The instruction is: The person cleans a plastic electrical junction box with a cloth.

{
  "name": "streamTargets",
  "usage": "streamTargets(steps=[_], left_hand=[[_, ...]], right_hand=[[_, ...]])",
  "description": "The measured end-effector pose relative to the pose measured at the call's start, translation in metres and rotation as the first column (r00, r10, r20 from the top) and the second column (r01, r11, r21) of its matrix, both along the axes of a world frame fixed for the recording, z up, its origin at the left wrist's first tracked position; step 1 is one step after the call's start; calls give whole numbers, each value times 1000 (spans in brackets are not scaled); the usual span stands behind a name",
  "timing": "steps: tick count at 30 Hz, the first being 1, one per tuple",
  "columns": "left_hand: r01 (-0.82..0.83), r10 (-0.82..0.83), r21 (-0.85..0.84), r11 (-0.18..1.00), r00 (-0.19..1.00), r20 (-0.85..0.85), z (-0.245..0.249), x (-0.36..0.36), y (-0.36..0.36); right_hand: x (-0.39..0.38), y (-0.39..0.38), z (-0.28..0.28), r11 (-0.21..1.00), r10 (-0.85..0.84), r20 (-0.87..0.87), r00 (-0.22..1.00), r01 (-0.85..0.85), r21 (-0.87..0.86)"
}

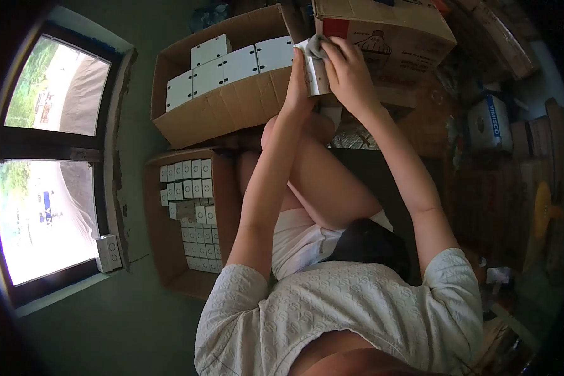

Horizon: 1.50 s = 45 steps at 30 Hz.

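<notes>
My left hand point(299, 86) is closed around the side of a small white box-shaped piece point(318, 80), held upright above my knees. A crumpled grey cloth point(317, 47) is bunched in my right hand point(348, 70), its fingers pressing it on the top of the white piece. Fingers and cloth cover part of the piece, so its full shape is hidden. Left of my hands, an open cardboard box point(232, 100) holds several larger white boxes point(239, 64) with dark dots at their edges.
Below it stands another open cardboard box point(222, 182) with rows of small white boxes point(197, 235). A closed carton with a bulb drawing point(388, 47) is at the upper right. One white box point(108, 252) sits on the windowsill. Stacked cartons point(532, 141) line the right side.
</notes>
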<state>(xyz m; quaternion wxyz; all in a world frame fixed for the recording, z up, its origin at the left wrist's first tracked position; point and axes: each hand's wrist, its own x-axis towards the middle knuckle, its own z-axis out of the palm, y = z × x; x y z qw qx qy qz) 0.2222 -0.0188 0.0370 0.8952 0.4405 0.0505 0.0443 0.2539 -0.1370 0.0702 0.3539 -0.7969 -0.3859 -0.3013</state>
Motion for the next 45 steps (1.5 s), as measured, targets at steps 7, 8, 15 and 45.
streamTargets(steps=[7, 8, 15, 45], left_hand=[[32, -32, -4, 999, 999, -3, 1, 3, 2], [50, -49, 39, 998, 999, -21, 1, 2, 0], [-31, 25, -179, 983, 999, -37, 3, 0, 10], [-3, -16, -221, 975, 996, -85, 15, 1, 5]], right_hand=[[-14, -12, -6, 998, 14, 50, 999, -11, -61], [-3, -10, 0, 998, -37, 72, 997, 41, -42], [-24, -2, -11, 994, 72, 58, 996, -68, -82], [-35, -21, 12, 973, 87, 72, 994, -69, -221]])
